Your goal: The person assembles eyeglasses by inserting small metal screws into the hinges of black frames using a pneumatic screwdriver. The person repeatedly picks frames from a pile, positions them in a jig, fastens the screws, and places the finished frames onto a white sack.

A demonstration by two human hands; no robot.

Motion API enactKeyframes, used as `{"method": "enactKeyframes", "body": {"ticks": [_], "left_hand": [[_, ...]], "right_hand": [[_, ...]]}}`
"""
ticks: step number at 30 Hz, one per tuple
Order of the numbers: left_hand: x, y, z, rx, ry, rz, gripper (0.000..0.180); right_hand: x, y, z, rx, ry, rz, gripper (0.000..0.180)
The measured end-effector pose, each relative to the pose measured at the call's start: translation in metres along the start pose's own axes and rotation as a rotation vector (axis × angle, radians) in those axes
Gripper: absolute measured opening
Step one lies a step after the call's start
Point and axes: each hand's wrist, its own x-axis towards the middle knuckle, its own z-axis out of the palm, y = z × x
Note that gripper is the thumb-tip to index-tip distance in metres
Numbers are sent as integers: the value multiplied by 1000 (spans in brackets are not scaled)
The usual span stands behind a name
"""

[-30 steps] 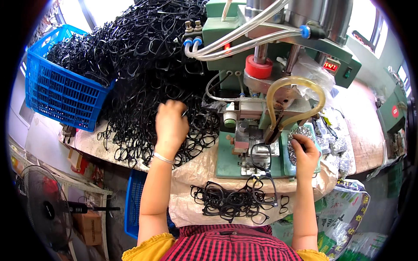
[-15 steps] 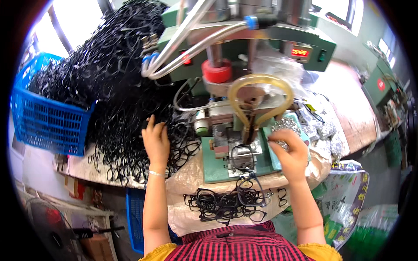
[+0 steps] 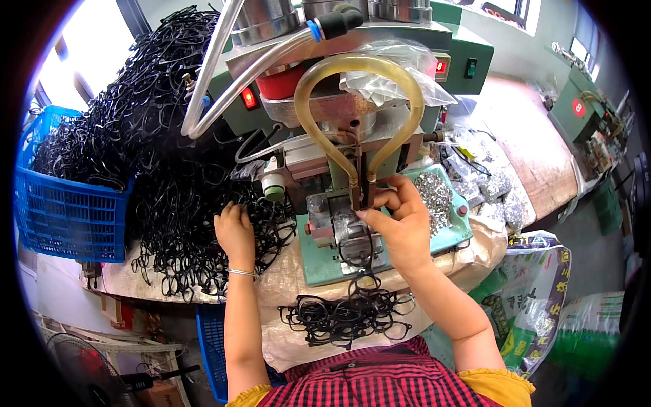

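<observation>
A big heap of black eyeglass frames (image 3: 169, 197) covers the bench on my left. My left hand (image 3: 234, 232) lies on its near edge with the fingers dug into the frames; whether it grips one is hidden. My right hand (image 3: 400, 227) is at the press fixture (image 3: 336, 224) of the green machine (image 3: 468, 61), thumb and forefinger pinched on a black frame (image 3: 368, 261) that hangs down below the fixture. A yellow hose loop (image 3: 359, 68) arches over the fixture. Small silver metal parts (image 3: 434, 193) lie heaped on the teal tray just right of my right hand.
A blue basket (image 3: 68, 214) full of frames stands at far left. More black frames (image 3: 346, 315) lie on the cloth in front of me. Bags of silver parts (image 3: 498, 186) sit at right, printed sacks (image 3: 542, 285) below them, a fan (image 3: 88, 370) at lower left.
My right hand has moved from the silver parts on the tray to the press fixture. My left hand has stayed on the heap. The view has closed in on the machine.
</observation>
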Motion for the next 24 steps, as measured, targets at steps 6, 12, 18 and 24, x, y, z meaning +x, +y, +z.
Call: {"method": "enactKeyframes", "body": {"ticks": [6,12,18,24], "left_hand": [[44,6,-33,-651,-216,-353,19],[27,-12,-40,-831,-333,-415,27],[51,34,-80,-89,334,129,18],[-23,53,-85,26,-454,533,16]], "right_hand": [[-3,-8,6,84,35,47,51],[2,15,0,-111,-2,-110,33],[13,24,-39,-572,317,-307,10],[7,45,-127,-1625,212,-387,10]]}}
